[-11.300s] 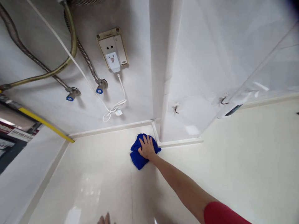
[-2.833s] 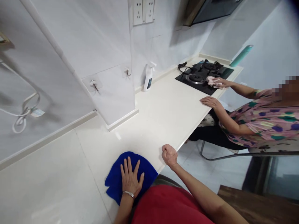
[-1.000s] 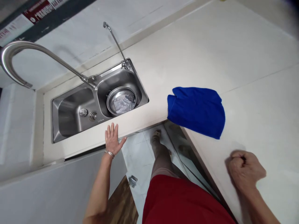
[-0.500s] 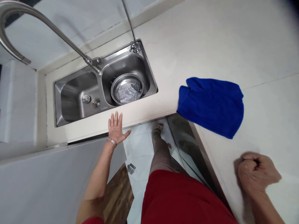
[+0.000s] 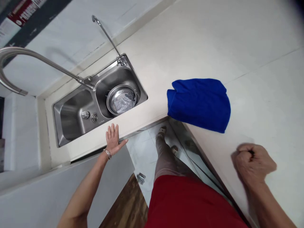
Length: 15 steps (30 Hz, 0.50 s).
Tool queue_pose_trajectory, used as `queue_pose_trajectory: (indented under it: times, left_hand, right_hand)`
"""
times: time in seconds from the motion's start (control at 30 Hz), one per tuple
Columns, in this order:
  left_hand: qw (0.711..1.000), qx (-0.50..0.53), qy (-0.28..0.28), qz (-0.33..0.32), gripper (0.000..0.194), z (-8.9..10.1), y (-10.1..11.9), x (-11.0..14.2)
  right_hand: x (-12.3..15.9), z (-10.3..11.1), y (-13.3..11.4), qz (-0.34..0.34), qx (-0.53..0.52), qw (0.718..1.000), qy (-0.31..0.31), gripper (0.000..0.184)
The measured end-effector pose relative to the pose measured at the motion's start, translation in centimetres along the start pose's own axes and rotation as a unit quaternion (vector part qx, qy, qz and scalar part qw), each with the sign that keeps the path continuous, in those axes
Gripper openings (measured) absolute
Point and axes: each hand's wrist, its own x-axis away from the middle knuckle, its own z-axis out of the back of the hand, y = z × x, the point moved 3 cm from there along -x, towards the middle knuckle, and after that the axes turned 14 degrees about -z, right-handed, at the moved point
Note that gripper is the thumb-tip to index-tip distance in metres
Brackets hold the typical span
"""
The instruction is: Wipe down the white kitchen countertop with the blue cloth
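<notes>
A folded blue cloth (image 5: pixel 199 104) lies on the cream countertop (image 5: pixel 249 63) at its inner corner, with no hand on it. My left hand (image 5: pixel 113 139) lies flat with fingers spread on the counter's front edge, just in front of the steel double sink (image 5: pixel 71 114). My right hand (image 5: pixel 254 164) is a closed fist that rests on the countertop to the right, below the cloth. Nothing shows inside the fist.
A round steel strainer basket (image 5: pixel 121 100) sits in the sink's right bowl. A large curved tap (image 5: pixel 35 60) and a thin second tap (image 5: pixel 106 36) rise behind the sink. Below are a tiled floor (image 5: pixel 142 148), my legs and a small metal piece (image 5: pixel 141 178).
Since 2.8 s ago my left hand has left the blue cloth and moved to the counter edge by the sink. In the last second both hands have stayed put; only the view shifted.
</notes>
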Motion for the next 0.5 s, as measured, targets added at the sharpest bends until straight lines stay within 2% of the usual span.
queue_pose_trajectory:
  times: [0.1, 0.23, 0.4, 0.5]
  left_hand:
    - [0.999, 0.050, -0.021, 0.004, 0.092, 0.9, -0.6, 0.1]
    - [0.993, 0.106, -0.044, -0.022, 0.072, 1.9, -1.8, 0.5]
    - [0.997, 0.035, -0.049, -0.041, 0.079, 1.4, -2.3, 0.8]
    - [0.997, 0.019, -0.051, -0.047, 0.077, 0.8, -2.2, 0.8]
  right_hand:
    - [0.0, 0.0, -0.2, -0.008, -0.002, 1.000, 0.002, 0.020]
    - [-0.2, -0.1, -0.3, -0.006, -0.009, 1.000, 0.006, 0.021]
    - [-0.2, -0.2, -0.3, -0.002, -0.011, 1.000, -0.001, 0.023]
    - [-0.1, 0.0, -0.5, -0.008, -0.018, 1.000, -0.003, 0.023]
